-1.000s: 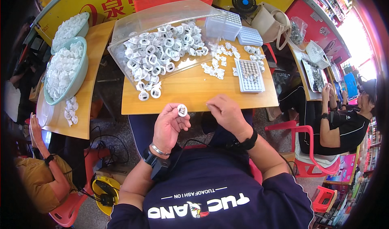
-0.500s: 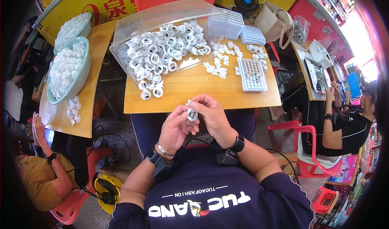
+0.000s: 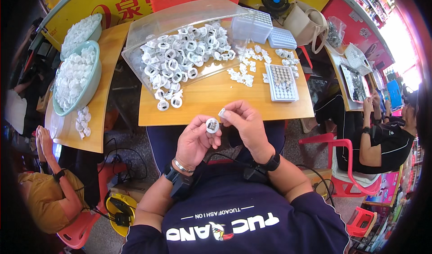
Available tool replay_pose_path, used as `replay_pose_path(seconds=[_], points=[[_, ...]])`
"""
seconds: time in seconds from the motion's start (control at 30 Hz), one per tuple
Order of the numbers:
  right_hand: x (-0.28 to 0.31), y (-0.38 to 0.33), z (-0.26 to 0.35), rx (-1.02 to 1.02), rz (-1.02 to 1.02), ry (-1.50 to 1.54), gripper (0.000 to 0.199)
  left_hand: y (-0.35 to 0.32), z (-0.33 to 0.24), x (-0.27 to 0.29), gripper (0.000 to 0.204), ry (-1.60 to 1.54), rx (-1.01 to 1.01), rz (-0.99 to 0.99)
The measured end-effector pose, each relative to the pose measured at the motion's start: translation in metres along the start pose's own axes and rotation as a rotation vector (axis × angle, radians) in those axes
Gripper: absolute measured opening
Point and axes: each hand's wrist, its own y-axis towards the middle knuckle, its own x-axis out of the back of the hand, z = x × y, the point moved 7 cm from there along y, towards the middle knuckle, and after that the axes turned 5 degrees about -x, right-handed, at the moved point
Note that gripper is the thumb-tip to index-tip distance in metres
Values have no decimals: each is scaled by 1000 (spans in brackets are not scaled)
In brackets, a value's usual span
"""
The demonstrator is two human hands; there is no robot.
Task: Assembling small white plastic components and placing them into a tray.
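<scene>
Just off the table's front edge, my left hand pinches a round white plastic part with a dark centre facing up. Beside it on the right, my right hand holds a small white plastic piece between thumb and fingertips, apart from the round part. Farther in, a clear plastic bin lies tilted with a heap of similar white parts, some spilled out at its front. To the right sit small loose white pieces and a white tray with rows of round silvery items.
Stacked white trays, another tray and a beige bag stand at the back right. A red box is behind the bin. Green basins of white parts stand left. People sit on both sides, near a pink chair.
My right hand has drawn away to the right with the small white piece, which is now apart from the round part. My left hand still holds the round part, its face turned up more.
</scene>
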Motion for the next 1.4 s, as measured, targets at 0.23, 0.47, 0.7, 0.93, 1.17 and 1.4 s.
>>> replay_pose_path(seconds=[0.23, 0.47, 0.7, 0.93, 1.17, 1.4], points=[[-20, -7, 2, 16, 106, 175, 10, 1, -1, -2, 22, -48, -25, 13], [-26, -8, -11, -52, 165, 210, 10, 1, 0, -1, 22, -30, -29, 13], [-25, -8, -7, 81, 146, 16, 7, -1, 1, -2, 21, -28, -44, -15], [-23, -8, 1, 115, 103, -152, 8, -1, 1, 0, 22, 47, -56, -40], [-23, -10, 11, 238, 28, -312, 7, -1, -1, -3, 24, 65, -79, -47], [-25, -11, 15, 224, 13, -371, 8, -1, -1, -1, 25, 103, -68, -59]])
